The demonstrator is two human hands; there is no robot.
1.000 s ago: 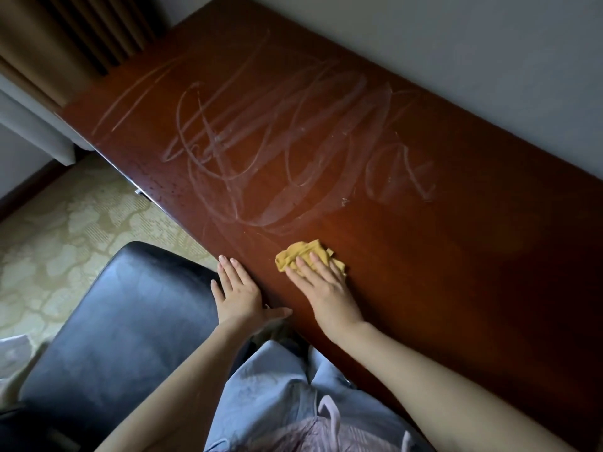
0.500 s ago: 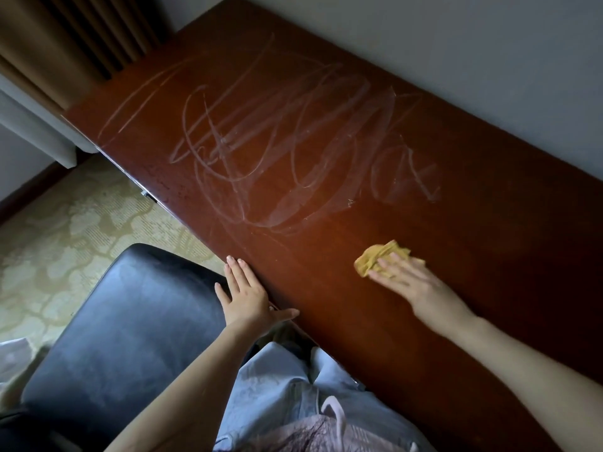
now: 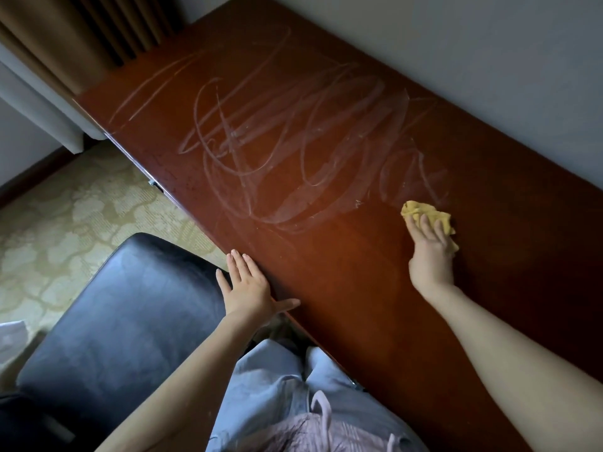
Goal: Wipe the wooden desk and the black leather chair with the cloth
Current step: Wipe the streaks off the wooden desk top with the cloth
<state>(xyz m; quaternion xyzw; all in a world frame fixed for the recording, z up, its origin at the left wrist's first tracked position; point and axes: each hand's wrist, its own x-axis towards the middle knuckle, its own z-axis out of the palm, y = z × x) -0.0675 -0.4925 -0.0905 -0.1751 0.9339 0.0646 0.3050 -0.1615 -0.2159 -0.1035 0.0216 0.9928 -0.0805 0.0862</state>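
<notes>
The desk (image 3: 359, 288) is a long slab of reddish-brown wood with a glossy varnish, running along a plain grey wall (image 3: 456, 44). Across its far half lie pale, chalky smears (image 3: 293, 141) in loops and long slanted strokes, dull against the shine. The cloth (image 3: 421, 212) is small, mustard-yellow and crumpled into a soft lump, lying on the desk top at the right end of the smears, just touching their nearest edge. The right hand (image 3: 429, 252) lies on top of it, its fingers (image 3: 424, 223) nearly straight and slightly spread, pressing the cloth flat to the wood rather than clutching it. The left hand (image 3: 248, 288) rests palm-down on the desk's front edge, fingers straight and close together, thumb stretched out wide along the edge. Just beside that hand is the chair (image 3: 130, 321), black leather with a smooth, faintly scuffed sheen and a rounded corner, pushed up close to the desk. Below it shows a cream carpet (image 3: 65, 216) with a woven floral pattern, and brown pleated curtains (image 3: 107, 31) hang at the desk's far left end. The person wears pale blue jeans (image 3: 270, 386). A second ago the cloth sat near the front edge, close to the left hand. Half a second ago it had slid off to the right, and now it is farther right again and nearer the wall, up against the smears. The left hand has kept its place on the edge, and the smears look unchanged.
</notes>
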